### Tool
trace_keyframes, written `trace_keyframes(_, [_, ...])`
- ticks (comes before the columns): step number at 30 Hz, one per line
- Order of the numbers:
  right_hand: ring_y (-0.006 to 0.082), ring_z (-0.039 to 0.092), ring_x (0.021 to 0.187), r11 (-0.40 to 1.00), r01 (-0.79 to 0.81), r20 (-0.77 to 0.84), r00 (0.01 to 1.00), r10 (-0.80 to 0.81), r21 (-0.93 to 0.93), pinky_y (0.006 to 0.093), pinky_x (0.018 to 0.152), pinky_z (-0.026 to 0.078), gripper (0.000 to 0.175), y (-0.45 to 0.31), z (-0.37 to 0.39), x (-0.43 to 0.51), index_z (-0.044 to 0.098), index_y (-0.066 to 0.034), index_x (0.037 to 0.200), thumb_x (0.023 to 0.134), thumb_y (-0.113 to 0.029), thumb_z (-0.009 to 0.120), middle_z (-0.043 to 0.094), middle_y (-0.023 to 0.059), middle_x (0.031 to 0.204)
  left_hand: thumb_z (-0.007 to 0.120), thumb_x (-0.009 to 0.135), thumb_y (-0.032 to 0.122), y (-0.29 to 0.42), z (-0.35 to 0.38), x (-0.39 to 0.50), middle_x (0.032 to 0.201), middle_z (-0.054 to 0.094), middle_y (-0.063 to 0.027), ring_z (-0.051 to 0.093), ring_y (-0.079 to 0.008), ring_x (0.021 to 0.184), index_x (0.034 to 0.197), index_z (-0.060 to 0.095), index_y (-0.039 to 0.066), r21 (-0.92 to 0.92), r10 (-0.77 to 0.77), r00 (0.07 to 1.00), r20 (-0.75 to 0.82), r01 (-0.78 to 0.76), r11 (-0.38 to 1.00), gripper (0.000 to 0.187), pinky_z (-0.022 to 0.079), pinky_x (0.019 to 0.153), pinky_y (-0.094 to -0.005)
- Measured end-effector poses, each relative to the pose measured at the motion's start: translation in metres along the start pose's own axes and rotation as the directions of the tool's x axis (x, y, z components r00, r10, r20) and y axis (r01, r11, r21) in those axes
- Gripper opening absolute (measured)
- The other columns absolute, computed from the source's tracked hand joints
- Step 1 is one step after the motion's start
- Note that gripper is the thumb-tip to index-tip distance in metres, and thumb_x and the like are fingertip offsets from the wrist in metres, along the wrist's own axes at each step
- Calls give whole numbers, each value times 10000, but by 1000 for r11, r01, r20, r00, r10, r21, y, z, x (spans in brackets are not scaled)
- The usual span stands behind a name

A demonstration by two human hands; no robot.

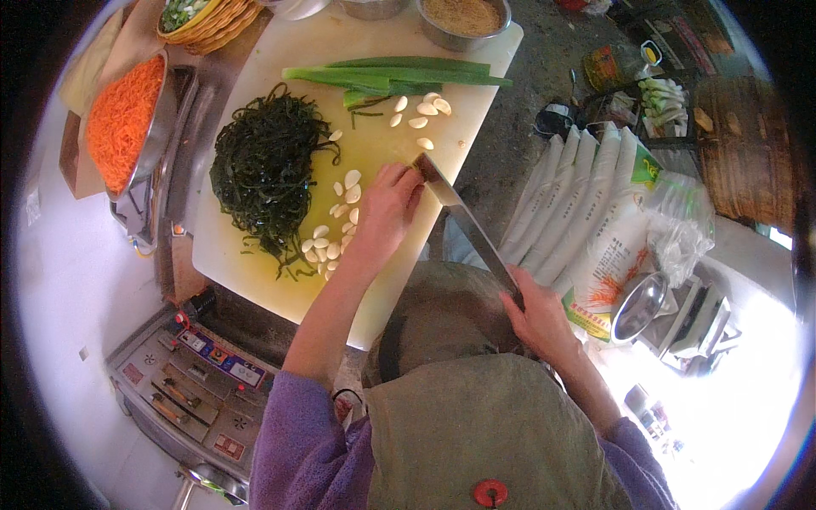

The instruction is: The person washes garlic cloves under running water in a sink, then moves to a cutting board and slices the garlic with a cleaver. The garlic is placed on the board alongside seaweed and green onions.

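Note:
My right hand [542, 312] grips the handle of a kitchen knife [478, 233], whose blade reaches diagonally over the edge of a white plastic cutting board [220, 255]. Beside the blade's far end, my left hand [392, 197] rests on the board with its fingers curled. Whatever lies beneath those fingertips is hidden. Several peeled garlic cloves [352, 194] lie around the left hand, and more garlic cloves [427, 108] are scattered beyond it. A heap of dark shredded seaweed [261, 166] sits on the board's left side. Green leek or scallion leaves [389, 73] stretch across the far part.
Shredded carrot [124, 121] fills a metal bowl at left. A bowl of brown crumbs [462, 19] and a wicker basket [220, 29] stand at the far side. Printed white sacks [574, 204] and a metal bowl [639, 307] are at right, a stove-like metal appliance [191, 389] lower left.

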State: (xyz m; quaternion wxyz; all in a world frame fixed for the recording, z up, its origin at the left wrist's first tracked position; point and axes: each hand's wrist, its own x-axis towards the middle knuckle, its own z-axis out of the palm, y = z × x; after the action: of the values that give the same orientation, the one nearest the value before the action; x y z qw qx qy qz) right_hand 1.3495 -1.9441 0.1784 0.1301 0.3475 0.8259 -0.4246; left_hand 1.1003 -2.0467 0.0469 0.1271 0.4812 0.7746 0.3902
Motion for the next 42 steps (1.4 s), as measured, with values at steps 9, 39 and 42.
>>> trace_keyframes(9, [434, 688, 837, 995, -70, -181, 980, 81, 68, 482, 707, 540, 382, 31, 9, -12, 546, -59, 1280, 936, -178, 662, 685, 256, 892, 675, 819, 60, -1, -34, 4, 1007, 573, -156, 570, -364, 968, 979, 617, 15, 321, -45, 994, -103, 76, 944, 175, 494, 809, -463])
trace_keyframes(39, [409, 690, 898, 996, 78, -58, 995, -75, 52, 469, 767, 550, 418, 14, -5, -9, 578, -79, 1301, 902, -125, 691, 699, 225, 979, 705, 778, -43, 6, -2, -9, 987, 672, -109, 638, -305, 912, 948, 674, 26, -84, 14, 993, -119, -24, 996, 186, 520, 774, -366])
trace_keyframes(42, [427, 677, 890, 997, 71, -38, 997, -69, 31, 484, 752, 540, 399, 10, -7, -8, 572, -69, 1288, 911, -141, 681, 689, 243, 959, 693, 775, -49, 4, -1, -10, 991, 672, -114, 640, -310, 933, 952, 674, 28, -74, 11, 993, -118, -20, 997, 194, 519, 793, -367])
